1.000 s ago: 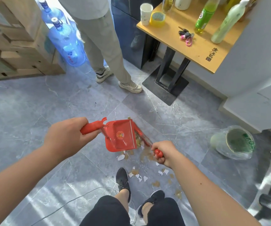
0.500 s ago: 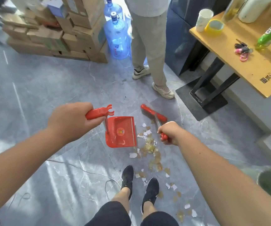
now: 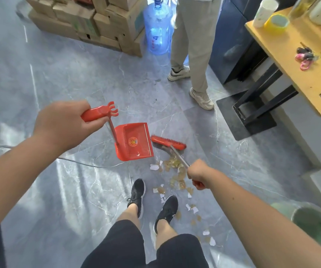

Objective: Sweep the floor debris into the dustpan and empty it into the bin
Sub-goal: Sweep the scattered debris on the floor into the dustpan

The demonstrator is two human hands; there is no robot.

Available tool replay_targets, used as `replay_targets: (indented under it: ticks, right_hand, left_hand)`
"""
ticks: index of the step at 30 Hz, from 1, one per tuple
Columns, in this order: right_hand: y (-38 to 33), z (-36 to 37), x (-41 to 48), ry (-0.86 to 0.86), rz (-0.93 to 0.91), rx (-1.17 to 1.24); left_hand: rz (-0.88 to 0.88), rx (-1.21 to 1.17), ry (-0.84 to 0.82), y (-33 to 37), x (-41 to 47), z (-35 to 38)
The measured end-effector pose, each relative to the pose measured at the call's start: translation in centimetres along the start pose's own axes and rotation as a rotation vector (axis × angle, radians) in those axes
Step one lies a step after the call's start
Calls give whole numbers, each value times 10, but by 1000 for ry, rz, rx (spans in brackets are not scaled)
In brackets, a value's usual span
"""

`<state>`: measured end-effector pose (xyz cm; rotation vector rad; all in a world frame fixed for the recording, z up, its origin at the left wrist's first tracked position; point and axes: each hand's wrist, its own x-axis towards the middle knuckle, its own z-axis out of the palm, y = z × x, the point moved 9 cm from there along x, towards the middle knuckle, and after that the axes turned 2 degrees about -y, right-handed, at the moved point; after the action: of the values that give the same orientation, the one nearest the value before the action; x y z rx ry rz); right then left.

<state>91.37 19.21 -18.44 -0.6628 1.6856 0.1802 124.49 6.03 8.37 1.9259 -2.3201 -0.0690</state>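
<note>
My left hand (image 3: 63,124) grips the red handle of the long-handled dustpan (image 3: 133,141), whose red pan rests on the grey floor with its mouth toward the right. My right hand (image 3: 199,174) grips the broom's handle; the red broom head (image 3: 168,143) sits on the floor just right of the pan. Scraps of white and tan paper debris (image 3: 175,171) lie scattered from the broom head down past my black shoes. The green-lined bin (image 3: 310,223) stands at the lower right, partly behind my right arm. The pan looks empty.
Another person's legs (image 3: 192,55) stand beyond the pan. Stacked cardboard boxes (image 3: 90,22) and a blue water jug (image 3: 158,29) are at the back. A wooden table (image 3: 300,60) on a black base is at the right. A grey cable (image 3: 82,163) crosses the floor.
The broom head has swung from beyond the debris down to beside the pan's mouth. The pan has shifted a little, and my view has tilted left and downward.
</note>
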Motion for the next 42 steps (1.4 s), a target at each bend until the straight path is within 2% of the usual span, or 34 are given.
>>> replay_targets:
  ticks: [8, 16, 23, 27, 32, 42]
  right_hand:
    - [-23, 1, -30, -46, 37, -75]
    - [-89, -3, -58, 15, 16, -25]
    - [-133, 67, -60, 78, -65, -5]
    - [-142, 116, -55, 63, -75, 251]
    - [-141, 183, -43, -71, -61, 622]
    - [-138, 277, -34, -290, 0, 1014]
  left_hand:
    - [-35, -49, -10, -16, -26, -9]
    - [-32, -114, -29, -52, -43, -9]
    - [-65, -189, -4, -123, -70, -16]
    - [-85, -180, 14, -168, -87, -24]
    - [-100, -172, 20, -218, -107, -28]
    - [-104, -111, -16, -273, -143, -28]
